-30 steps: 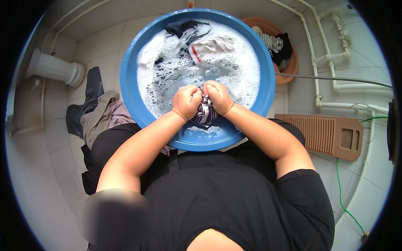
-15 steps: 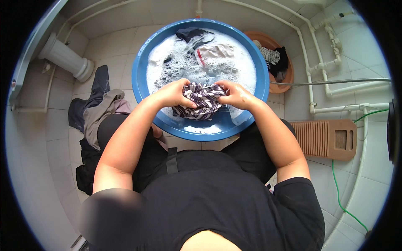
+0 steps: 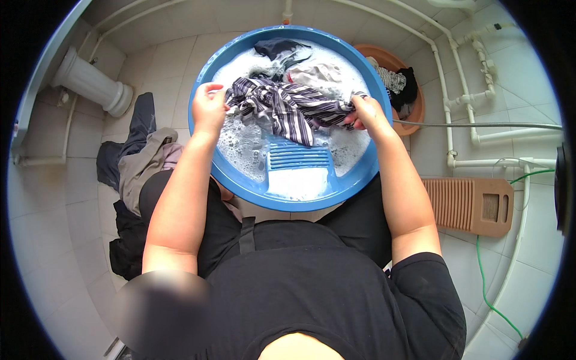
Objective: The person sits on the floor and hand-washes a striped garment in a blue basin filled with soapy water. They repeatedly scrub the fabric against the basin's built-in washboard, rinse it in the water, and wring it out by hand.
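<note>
A dark-and-white striped piece of clothing (image 3: 285, 108) is stretched sideways over a blue basin (image 3: 199, 123) of foamy water. My left hand (image 3: 210, 111) pinches its left end at the basin's left side. Its right end is gripped in my right hand (image 3: 367, 114), near the opposite rim. The cloth's middle sags, with one striped flap hanging toward a ridged blue washboard (image 3: 299, 157) moulded into the basin's near side. Behind the cloth, a dark garment (image 3: 281, 49) and a pale garment (image 3: 321, 77) lie partly sunk in the suds.
Clothes (image 3: 144, 159) are heaped on the tiled floor at left, beside a white pedestal (image 3: 93, 83). An orange basin (image 3: 417, 117) with clothes stands behind right. A brown washboard (image 3: 468, 206) lies at right, near white pipes (image 3: 447, 114) and a green hose (image 3: 483, 270).
My hands have moved apart and away from me, spreading the striped clothing that was bunched between them. The basin's built-in washboard has come into view.
</note>
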`<action>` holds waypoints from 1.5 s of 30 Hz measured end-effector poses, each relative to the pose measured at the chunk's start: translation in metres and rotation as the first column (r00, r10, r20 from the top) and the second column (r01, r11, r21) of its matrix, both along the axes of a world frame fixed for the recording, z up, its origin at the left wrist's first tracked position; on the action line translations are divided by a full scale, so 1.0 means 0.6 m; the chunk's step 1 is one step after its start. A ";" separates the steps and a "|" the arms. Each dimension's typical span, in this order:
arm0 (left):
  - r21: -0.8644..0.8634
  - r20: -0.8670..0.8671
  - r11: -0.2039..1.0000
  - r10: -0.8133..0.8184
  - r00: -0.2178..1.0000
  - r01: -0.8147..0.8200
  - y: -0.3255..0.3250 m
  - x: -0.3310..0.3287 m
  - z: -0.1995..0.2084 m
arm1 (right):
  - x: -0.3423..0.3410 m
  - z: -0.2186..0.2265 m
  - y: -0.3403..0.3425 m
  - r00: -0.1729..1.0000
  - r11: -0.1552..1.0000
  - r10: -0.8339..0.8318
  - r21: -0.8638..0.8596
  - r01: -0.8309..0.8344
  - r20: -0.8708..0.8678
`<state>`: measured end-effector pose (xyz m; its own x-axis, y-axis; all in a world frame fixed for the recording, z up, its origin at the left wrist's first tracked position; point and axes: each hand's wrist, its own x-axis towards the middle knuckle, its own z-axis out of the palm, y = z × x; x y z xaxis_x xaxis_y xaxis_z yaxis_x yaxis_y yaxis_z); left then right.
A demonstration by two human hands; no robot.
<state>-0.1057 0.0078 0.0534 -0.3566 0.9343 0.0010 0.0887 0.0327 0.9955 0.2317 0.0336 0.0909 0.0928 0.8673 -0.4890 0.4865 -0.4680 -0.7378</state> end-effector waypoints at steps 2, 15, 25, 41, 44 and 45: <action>-0.036 -0.008 0.983 -0.178 0.984 0.178 -0.003 0.027 0.006 | -0.009 0.010 0.001 0.899 0.986 0.073 0.103 -0.130 0.431; -0.725 -0.597 0.630 -0.776 0.202 0.277 -0.027 0.113 -0.012 | 0.012 -0.159 0.030 0.732 0.817 0.529 -0.023 -0.577 0.430; -0.756 -0.625 0.653 -0.742 0.243 0.046 0.004 0.073 -0.018 | -0.041 -0.102 0.027 0.699 0.806 0.470 0.060 -0.588 0.539; -0.443 -0.712 0.690 -0.659 0.243 0.572 -0.031 0.123 -0.024 | -0.037 -0.056 0.024 0.998 0.952 0.016 0.306 -0.033 0.059; -0.178 -0.695 0.718 -0.575 0.431 0.673 -0.030 0.114 -0.037 | -0.030 -0.071 0.026 0.904 0.876 0.157 0.367 -0.314 0.399; -0.186 -0.538 0.689 -0.668 0.514 0.700 -0.031 0.119 -0.035 | -0.028 -0.075 0.026 0.842 0.839 0.187 0.363 -0.405 0.506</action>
